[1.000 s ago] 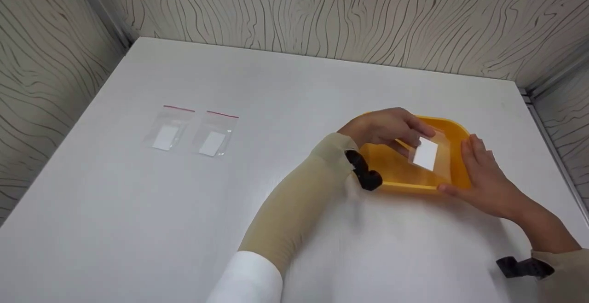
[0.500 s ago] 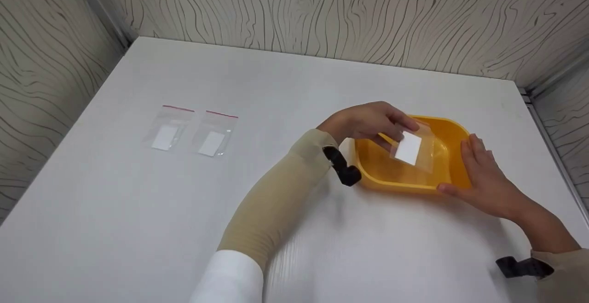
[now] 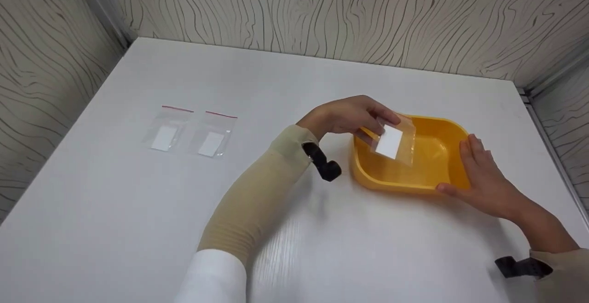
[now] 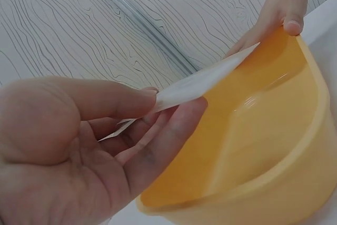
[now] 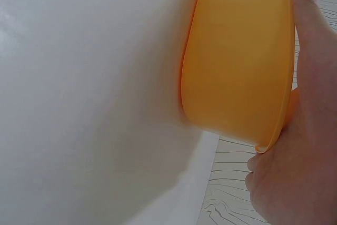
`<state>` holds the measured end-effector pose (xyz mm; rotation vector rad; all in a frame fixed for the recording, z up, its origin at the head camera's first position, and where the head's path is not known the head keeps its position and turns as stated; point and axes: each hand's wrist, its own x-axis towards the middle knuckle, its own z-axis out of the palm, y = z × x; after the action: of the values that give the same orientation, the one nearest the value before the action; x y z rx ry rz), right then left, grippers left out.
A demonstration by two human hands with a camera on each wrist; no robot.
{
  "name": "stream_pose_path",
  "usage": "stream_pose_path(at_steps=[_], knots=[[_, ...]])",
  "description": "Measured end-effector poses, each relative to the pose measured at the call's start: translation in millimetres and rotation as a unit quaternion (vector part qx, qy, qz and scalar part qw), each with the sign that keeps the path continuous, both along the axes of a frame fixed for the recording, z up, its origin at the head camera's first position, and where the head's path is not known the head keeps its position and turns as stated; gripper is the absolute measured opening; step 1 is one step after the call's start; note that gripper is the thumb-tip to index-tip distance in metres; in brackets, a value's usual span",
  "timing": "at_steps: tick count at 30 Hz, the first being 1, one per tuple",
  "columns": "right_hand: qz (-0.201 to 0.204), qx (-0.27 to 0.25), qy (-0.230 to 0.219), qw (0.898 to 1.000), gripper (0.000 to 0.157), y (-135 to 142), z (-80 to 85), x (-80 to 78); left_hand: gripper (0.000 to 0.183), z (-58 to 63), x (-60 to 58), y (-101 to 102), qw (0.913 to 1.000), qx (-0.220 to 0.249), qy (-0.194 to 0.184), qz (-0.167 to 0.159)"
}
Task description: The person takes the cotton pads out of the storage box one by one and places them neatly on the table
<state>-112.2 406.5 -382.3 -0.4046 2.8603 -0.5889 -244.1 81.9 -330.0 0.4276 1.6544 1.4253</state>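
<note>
A clear plastic zip bag (image 3: 407, 142) with a white card (image 3: 389, 141) in it is pinched between the thumb and fingers of my left hand (image 3: 352, 118). The bag hangs over the left part of a yellow plastic basin (image 3: 405, 187). In the left wrist view the bag (image 4: 202, 81) appears nearly edge-on, above the inside of the basin. My right hand (image 3: 485, 181) rests on the basin's right end, its fingers extended along the side and its thumb on the front rim. The right wrist view shows the basin's outer wall (image 5: 239, 56) beside that hand.
Two more clear zip bags lie side by side on the left of the white table (image 3: 257, 165): a left bag (image 3: 169, 128) and a right bag (image 3: 215, 133). Each has a red closure strip and a white card. A wood-patterned wall (image 3: 299, 13) stands behind.
My left hand has moved left with the zip bag, from the basin's right half to its left side. My right hand and the basin stay where they were.
</note>
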Motion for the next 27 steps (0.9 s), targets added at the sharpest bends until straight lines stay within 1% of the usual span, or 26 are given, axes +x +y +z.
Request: stream_pose_path(at_steps=[4,12,20,27], knots=[[-0.002,-0.003,0.002,1.000,0.116,-0.8,-0.1,0.9,0.034,-0.3,-0.6,-8.3,1.0000,0.000,0.004,-0.001],[-0.004,-0.004,0.003,1.000,0.116,-0.6,-0.2,0.9,0.035,1.6,-1.3,-24.7,0.9996,-0.005,0.027,0.011],[0.008,-0.006,0.017,1.000,0.115,0.9,-1.1,0.8,0.039,-0.2,-1.1,-41.9,0.9995,0.016,0.025,0.015],[0.009,-0.004,0.012,1.000,0.115,1.0,-0.2,1.0,0.038,-2.5,-1.0,-56.2,0.9993,0.018,0.024,0.022]])
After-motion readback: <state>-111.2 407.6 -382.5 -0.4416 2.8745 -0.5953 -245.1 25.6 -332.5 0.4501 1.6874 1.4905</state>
